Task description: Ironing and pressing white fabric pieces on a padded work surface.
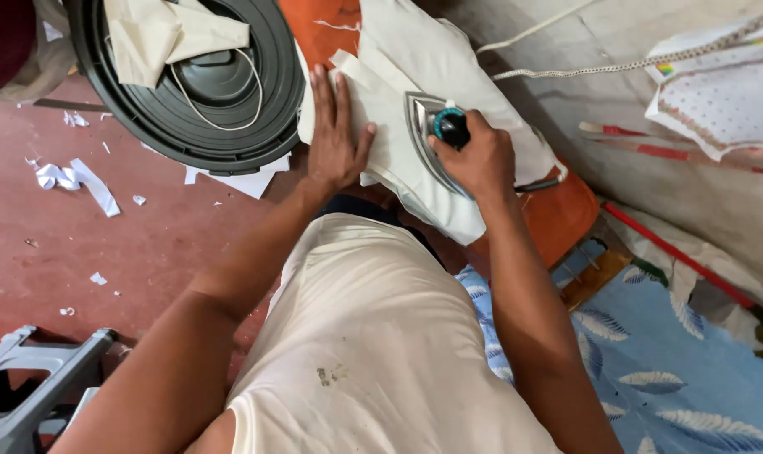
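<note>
The right hand (474,160) grips the iron (436,134) tight on the white cloth (415,59), and the left hand (335,139) lies flat and open on that cloth beside the iron.

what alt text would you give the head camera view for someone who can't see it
Seen from above, a person's right hand grips the handle of an iron on a piece of white cloth, while the left hand presses flat on it. The cloth lies on an orange padded surface; a round black lid and paper scraps lie on the red floor.
</note>
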